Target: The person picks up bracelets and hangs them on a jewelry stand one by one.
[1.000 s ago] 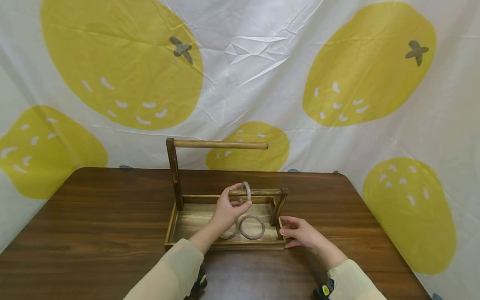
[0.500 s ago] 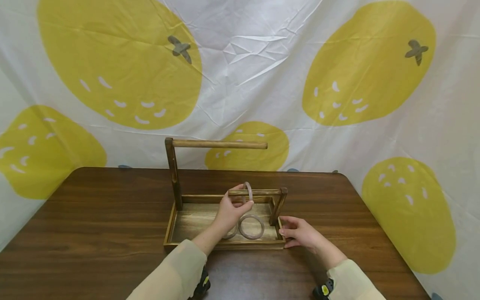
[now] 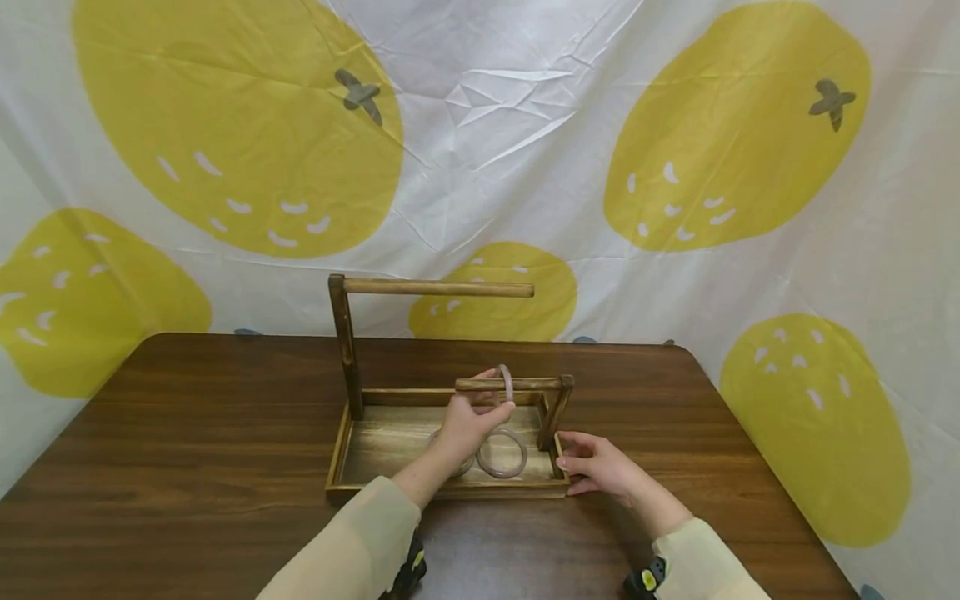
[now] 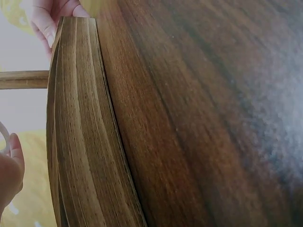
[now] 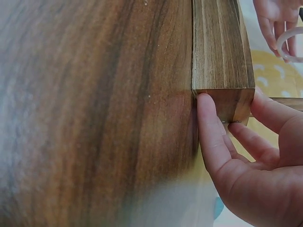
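In the head view my left hand [image 3: 467, 421] pinches a pale translucent ring [image 3: 508, 385], which stands upright around the low wooden bar [image 3: 536, 384] of a wooden stand. Inside the stand's tray [image 3: 390, 492] lies another ring [image 3: 502, 473], with one more partly hidden under my left wrist. My right hand [image 3: 603, 471] holds the tray's right end; the right wrist view shows its fingers and thumb around that end [image 5: 232, 101]. At the edge of the left wrist view, the left hand [image 4: 9, 172] pinches the ring [image 4: 4, 137].
A taller post [image 3: 345, 342] with a long bare bar [image 3: 438, 288] rises from the tray's left end. The stand sits on a dark wooden table [image 3: 187, 433]. Behind the table hangs a white cloth [image 3: 510, 167] with yellow fruit prints.
My left hand has moved to the right with its ring, sliding along the low bar toward its post. The right hand stays at the tray's end.
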A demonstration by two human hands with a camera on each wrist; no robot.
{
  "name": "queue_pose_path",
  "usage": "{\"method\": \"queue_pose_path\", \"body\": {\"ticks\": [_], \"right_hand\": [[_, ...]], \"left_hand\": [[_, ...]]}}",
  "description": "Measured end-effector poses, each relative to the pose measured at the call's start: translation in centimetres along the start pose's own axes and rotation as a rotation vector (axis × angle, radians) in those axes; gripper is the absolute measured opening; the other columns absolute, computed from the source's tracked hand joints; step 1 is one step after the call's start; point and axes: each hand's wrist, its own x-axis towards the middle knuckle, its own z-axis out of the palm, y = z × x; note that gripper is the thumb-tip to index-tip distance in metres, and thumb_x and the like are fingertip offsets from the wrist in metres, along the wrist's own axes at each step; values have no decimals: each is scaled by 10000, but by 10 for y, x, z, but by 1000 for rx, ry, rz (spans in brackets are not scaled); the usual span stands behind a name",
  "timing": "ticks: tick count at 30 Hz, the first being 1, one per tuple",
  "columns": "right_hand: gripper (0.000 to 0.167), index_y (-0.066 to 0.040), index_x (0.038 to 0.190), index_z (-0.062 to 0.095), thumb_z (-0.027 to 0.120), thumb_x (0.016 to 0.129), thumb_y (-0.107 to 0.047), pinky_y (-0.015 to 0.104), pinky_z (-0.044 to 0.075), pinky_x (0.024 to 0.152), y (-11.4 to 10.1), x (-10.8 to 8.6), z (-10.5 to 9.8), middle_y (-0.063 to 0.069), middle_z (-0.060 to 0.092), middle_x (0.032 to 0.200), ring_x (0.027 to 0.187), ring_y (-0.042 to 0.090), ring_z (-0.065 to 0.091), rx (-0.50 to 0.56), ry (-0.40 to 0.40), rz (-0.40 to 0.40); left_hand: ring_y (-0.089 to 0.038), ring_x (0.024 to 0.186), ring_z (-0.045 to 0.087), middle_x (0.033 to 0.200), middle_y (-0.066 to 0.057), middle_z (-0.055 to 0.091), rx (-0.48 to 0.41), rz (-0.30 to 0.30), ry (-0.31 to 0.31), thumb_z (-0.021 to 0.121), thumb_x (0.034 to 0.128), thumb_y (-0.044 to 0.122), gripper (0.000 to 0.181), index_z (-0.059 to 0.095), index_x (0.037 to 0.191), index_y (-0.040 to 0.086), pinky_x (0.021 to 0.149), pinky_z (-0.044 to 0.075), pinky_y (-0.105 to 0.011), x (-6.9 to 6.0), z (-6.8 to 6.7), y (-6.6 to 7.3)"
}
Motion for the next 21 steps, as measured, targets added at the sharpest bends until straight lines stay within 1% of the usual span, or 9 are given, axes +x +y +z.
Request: {"method": "queue_pose_path", "body": {"ticks": [6, 8, 12, 19, 21], "right_hand": [[656, 150, 1399, 236, 588, 915, -118, 319, 571, 673, -1, 0, 1, 181, 507, 1074, 796, 128, 545, -1, -4, -10], [660, 149, 1400, 236, 591, 914, -123, 318, 571, 674, -1, 0, 1, 178, 509, 1070, 794, 128, 546, 1, -5, -10], [656, 148, 1400, 236, 588, 915, -120, 322, 572, 675, 0, 0, 1, 177, 512, 1070, 796, 130, 549, -3, -4, -8], [641, 137, 1408, 236, 573, 925, -117, 329, 571, 685, -1, -1, 1, 176, 506, 1076, 796, 128, 546, -15, 2, 3], [642, 138, 1407, 236, 573, 925, -119, 332, 571, 686, -1, -1, 1, 167, 507, 1066, 786, 125, 543, -15, 0, 3]], "left_hand": [[-417, 1119, 530, 1223, -297, 536, -25, 15, -12, 649, 849, 129, 561, 451, 1360, 8, 915, 488, -452, 1, 5, 0], [-407, 1147, 513, 1239, -284, 537, -29, 27, -14, 651, 846, 121, 553, 460, 1351, 5, 938, 471, -453, 1, 6, 0], [-386, 1154, 516, 1248, -260, 545, -22, 32, -19, 652, 845, 117, 537, 476, 1341, 11, 938, 473, -445, 3, 9, -2], [-385, 1103, 560, 1295, -237, 509, -36, -18, -44, 654, 850, 161, 533, 492, 1348, 64, 864, 521, -397, 3, 16, 0], [-377, 1099, 568, 1299, -250, 499, -43, -31, -48, 652, 851, 167, 530, 494, 1348, 72, 866, 521, -391, 4, 18, 0]]}}
